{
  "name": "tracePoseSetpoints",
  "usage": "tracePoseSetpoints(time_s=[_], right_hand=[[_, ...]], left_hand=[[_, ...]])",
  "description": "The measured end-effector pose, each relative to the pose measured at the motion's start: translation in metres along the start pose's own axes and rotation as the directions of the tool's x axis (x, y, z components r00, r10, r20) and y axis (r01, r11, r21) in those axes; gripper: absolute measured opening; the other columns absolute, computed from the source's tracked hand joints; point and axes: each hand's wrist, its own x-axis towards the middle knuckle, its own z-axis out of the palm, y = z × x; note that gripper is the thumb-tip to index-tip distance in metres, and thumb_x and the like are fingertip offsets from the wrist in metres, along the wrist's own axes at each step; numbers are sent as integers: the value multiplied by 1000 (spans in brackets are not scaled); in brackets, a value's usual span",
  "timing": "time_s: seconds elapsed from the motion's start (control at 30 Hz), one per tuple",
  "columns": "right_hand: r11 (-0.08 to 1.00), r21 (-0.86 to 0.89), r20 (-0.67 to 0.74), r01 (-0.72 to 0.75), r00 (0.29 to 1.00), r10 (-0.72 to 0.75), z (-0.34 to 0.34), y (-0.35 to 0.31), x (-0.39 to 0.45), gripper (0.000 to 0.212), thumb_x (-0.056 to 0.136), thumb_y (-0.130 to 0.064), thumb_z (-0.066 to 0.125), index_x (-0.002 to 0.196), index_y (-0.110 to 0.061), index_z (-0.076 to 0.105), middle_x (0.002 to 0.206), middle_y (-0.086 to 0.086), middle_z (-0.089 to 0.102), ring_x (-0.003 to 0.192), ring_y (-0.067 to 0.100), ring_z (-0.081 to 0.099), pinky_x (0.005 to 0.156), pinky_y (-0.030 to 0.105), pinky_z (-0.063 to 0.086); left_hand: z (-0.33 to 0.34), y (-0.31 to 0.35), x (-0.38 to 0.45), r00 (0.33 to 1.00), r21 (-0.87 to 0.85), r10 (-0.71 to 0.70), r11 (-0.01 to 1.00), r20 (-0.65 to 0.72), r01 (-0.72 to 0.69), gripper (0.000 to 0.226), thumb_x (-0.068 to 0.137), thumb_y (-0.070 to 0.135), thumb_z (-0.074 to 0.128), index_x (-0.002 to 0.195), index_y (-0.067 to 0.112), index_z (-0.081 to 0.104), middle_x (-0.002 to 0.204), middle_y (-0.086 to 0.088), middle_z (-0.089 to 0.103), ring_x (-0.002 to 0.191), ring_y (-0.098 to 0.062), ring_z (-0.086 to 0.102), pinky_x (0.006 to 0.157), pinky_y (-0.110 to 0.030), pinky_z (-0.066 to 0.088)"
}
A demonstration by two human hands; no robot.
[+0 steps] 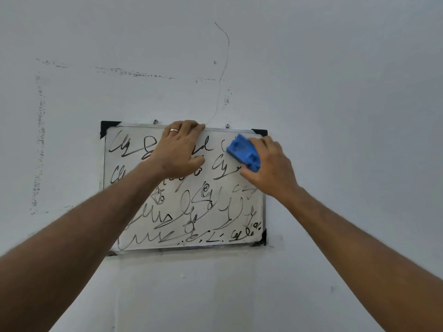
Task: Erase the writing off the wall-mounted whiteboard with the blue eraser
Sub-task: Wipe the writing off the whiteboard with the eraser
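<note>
A small whiteboard (260,207) with black corner caps hangs on the wall, covered in black scribbled writing (203,207) across nearly its whole face. My left hand (179,149), with a ring on one finger, grips the board's top edge near the middle, thumb pressed on the face. My right hand (268,168) holds the blue eraser (243,152) flat against the board near the upper right corner. The patch just right of the eraser looks free of writing.
The pale wall (335,92) around the board carries dark scuff marks in a rectangular outline at the upper left and a thin curved crack (226,56) running up from the board's top edge. Two small hooks (155,121) hold the board.
</note>
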Motion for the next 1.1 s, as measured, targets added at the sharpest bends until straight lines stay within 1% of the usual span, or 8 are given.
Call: tracePoseSetpoints(time_s=[0.07,0.2,0.37,0.5,0.63,0.8,0.93,1.1], right_hand=[[998,-46,39,30,999,-28,-3,10,-5,67,75,-47,70,133,-20,51,119,1,52,103,21,52,67,38,56],[995,-56,-55,-80,996,77,-9,12,12,68,74,-44,70,134,-20,52,119,1,53,104,23,50,67,38,54],[996,-49,71,79,995,-75,-4,7,6,69,74,-45,72,136,-21,53,123,0,53,107,22,50,70,35,53],[997,-73,-9,-11,1000,10,-12,12,20,68,74,-44,69,136,-20,53,120,1,56,104,24,51,71,35,51],[981,-91,124,170,980,-158,-15,16,14,65,77,-42,67,137,-20,53,123,0,55,106,23,49,73,35,52],[986,-140,85,93,993,-82,-28,22,29,69,73,-47,60,136,-18,54,120,4,57,104,26,50,77,44,53],[962,-140,205,236,957,-205,-18,9,22,70,72,-52,56,134,-19,53,121,4,56,104,26,50,82,43,51],[987,-136,124,88,990,-71,-22,8,32,73,69,-50,66,134,-19,56,119,5,57,104,28,50,86,46,48]], left_hand=[[0,-1,-1,1000,-3,4,1000,1,-4,88,77,48,43,157,13,28,152,-6,34,145,-29,23,123,-41,10],[1,0,0,1000,-2,3,1000,-4,-3,89,77,48,43,157,13,28,152,-6,33,145,-30,23,123,-42,10],[2,-1,-1,1000,0,6,1000,-19,-6,89,77,48,44,157,13,28,153,-6,34,145,-30,23,123,-42,11],[3,1,-1,1000,-8,2,1000,-19,-2,90,76,49,43,157,13,28,152,-5,33,145,-30,23,123,-42,10],[4,-1,-2,1000,-7,0,1000,-25,0,92,74,51,42,157,13,28,153,-5,33,146,-29,22,123,-42,11],[5,3,0,1000,1,-4,1000,-20,4,95,72,55,40,157,13,28,152,-4,33,145,-31,23,123,-45,11],[4,-1,-2,999,0,12,1000,-33,-12,96,72,56,40,157,13,29,153,-5,35,145,-30,24,124,-45,13],[4,1,-1,1000,-9,15,1000,-27,-16,96,72,55,41,157,13,28,153,-5,34,146,-30,23,124,-44,12]])
